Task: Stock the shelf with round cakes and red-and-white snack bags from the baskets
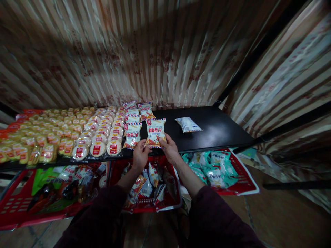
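Between my two hands is a white and orange snack bag [155, 132] with red lettering, held by its lower corners just over the black shelf [165, 119]. My left hand [141, 155] pinches the lower left corner. Thumb on the front, my right hand [168, 147] grips the lower right side. To the left, matching snack bags [132, 134] stand in a column running to the back, with another bag [146, 111] behind the held one. A pale bag [188, 124] lies apart on the shelf to the right.
Left on the shelf are rows of round wrapped crackers [97, 148] and yellow packets [49, 151]. Below the front edge hang or stand red baskets: one with more snack bags [153, 175], one with teal bags [217, 172], one with mixed packets [69, 174]. Striped curtain [155, 51] backs the shelf.
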A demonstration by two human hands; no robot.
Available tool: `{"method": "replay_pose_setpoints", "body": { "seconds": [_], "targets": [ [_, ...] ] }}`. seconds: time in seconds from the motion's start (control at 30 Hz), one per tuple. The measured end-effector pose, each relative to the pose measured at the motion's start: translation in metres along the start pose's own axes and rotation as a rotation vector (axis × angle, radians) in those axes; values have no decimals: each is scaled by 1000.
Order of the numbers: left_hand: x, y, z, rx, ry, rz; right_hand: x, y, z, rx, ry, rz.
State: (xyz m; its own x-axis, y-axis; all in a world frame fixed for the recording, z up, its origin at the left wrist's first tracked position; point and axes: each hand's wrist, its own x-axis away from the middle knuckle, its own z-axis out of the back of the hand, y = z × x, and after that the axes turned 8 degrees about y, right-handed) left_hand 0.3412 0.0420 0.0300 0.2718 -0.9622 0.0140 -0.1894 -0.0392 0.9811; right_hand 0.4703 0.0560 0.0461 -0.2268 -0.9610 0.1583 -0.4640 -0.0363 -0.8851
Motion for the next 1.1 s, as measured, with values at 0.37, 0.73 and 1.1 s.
{"method": "replay_pose_setpoints", "body": {
  "seconds": [0.37, 0.73, 1.1],
  "targets": [
    [1, 1, 1, -48, -36, -49, -7, 0, -3, 24, -6, 38],
    [3, -5, 3, -322, -185, -243, -32, 15, 3, 147, 85, 98],
    [-10, -14, -23, -427, -119, -265, -61, 13, 7, 361, 94, 197]
  ]
}}
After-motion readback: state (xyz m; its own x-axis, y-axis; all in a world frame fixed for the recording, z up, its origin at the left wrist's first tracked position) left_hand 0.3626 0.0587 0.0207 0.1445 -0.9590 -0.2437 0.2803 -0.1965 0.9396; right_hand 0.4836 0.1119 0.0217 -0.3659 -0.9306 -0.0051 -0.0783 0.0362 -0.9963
